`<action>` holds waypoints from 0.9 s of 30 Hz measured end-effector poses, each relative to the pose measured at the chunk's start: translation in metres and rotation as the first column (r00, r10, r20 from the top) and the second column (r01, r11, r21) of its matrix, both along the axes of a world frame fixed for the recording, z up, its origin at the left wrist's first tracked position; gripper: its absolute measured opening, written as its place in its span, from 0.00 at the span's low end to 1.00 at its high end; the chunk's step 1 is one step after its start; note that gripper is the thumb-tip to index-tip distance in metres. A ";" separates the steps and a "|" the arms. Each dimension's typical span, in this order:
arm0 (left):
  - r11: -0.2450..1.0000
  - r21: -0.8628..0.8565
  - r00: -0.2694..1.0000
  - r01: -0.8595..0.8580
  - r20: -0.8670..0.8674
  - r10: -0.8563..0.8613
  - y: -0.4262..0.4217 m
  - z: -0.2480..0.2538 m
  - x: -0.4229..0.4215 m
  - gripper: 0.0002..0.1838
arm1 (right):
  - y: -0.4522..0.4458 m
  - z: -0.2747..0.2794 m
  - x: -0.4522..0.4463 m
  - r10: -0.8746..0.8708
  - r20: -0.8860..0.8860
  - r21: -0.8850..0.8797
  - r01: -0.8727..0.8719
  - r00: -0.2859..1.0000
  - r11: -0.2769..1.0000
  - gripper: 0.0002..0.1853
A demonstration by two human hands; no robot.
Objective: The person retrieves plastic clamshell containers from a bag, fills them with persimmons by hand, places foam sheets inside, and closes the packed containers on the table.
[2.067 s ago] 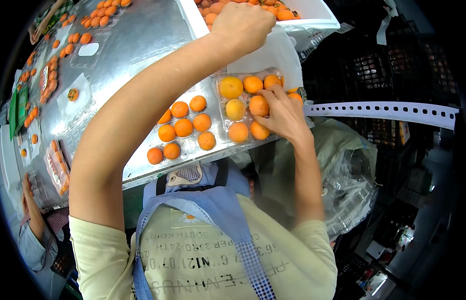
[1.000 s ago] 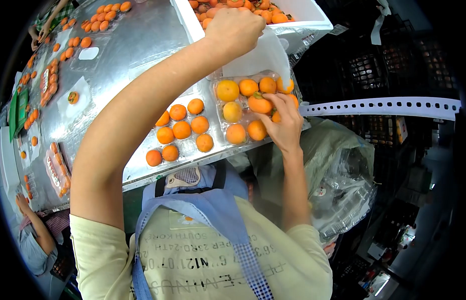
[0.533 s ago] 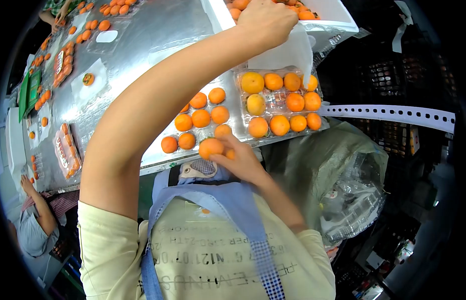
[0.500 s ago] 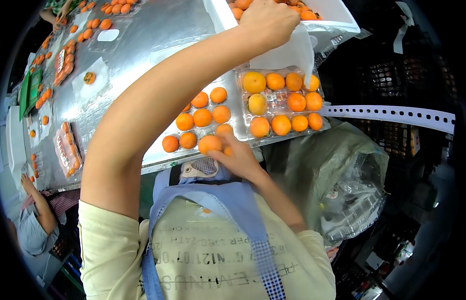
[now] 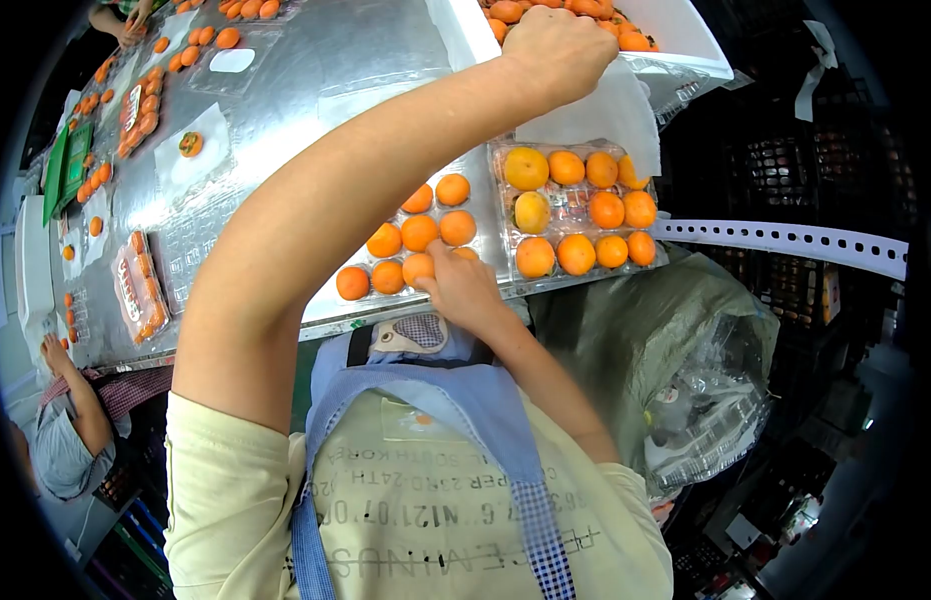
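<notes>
"Right hand (image 5: 472, 290) first: how is it set?"

"Pinching a round-looking orange fruit (image 5: 416, 268), thumb on the near side, fingertips on the far side."

"And where is that fruit?"

"By the near edge of the desk (image 5: 315, 70), just left of the palm, in the near row of the left group. Two neighbours sit to its left; another lies partly hidden behind the fingers."

"Which hand is nearer?"

"Right, plainly: it touches the fruit. The left hand (image 5: 562, 52) is well apart, up by the white box (image 5: 463, 30), fingers curled; I cannot tell what, if anything, they hold."

"And the clear tray (image 5: 568, 210)?"

"Right of the pinched fruit, with a gap in its middle row."
</notes>
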State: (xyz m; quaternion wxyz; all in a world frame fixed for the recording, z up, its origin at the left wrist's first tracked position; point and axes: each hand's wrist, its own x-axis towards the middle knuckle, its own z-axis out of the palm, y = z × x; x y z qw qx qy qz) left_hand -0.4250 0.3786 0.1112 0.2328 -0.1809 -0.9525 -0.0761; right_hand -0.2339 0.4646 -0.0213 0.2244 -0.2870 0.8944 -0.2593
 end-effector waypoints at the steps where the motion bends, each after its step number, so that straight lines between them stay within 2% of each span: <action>1: 1.000 -0.004 1.000 -0.002 0.005 0.002 0.000 0.000 0.000 0.08 | 0.000 -0.001 -0.002 0.032 -0.024 0.017 -0.031 0.999 0.999 0.17; 5: 1.000 0.003 1.000 0.011 -0.006 -0.011 0.000 -0.001 -0.001 0.08 | -0.001 0.003 -0.006 0.099 -0.078 0.101 -0.091 0.992 0.991 0.15; 8: 1.000 -0.007 1.000 0.009 0.003 -0.009 0.000 0.002 0.001 0.08 | 0.002 0.000 -0.002 0.035 -0.108 0.063 -0.028 0.994 0.998 0.13; 11: 1.000 -0.009 1.000 0.010 0.019 -0.010 -0.001 0.002 0.000 0.08 | 0.004 -0.004 0.008 -0.021 -0.339 -0.078 -0.006 0.940 0.997 0.11; 14: 1.000 -0.014 1.000 0.011 -0.001 -0.011 -0.001 0.002 0.000 0.08 | 0.002 -0.010 0.007 0.028 -0.427 -0.140 -0.097 0.904 0.985 0.11; 17: 1.000 -0.008 1.000 0.009 0.013 -0.009 -0.001 0.002 -0.001 0.07 | -0.001 -0.013 0.006 0.217 -0.500 0.122 -0.179 0.839 0.976 0.16; 20: 1.000 -0.013 0.999 0.000 0.039 0.000 0.000 0.002 -0.001 0.07 | -0.002 -0.014 0.003 0.249 -0.473 0.134 -0.210 0.845 0.968 0.16; 23: 1.000 -0.002 0.998 -0.010 0.059 0.010 0.001 0.003 0.001 0.07 | 0.003 -0.007 -0.002 0.161 -0.336 -0.073 -0.197 0.928 0.978 0.17; 27: 1.000 -0.012 0.999 -0.001 0.050 0.002 0.000 0.000 -0.001 0.07 | 0.002 -0.005 0.003 0.091 -0.430 -0.141 -0.166 0.898 0.976 0.17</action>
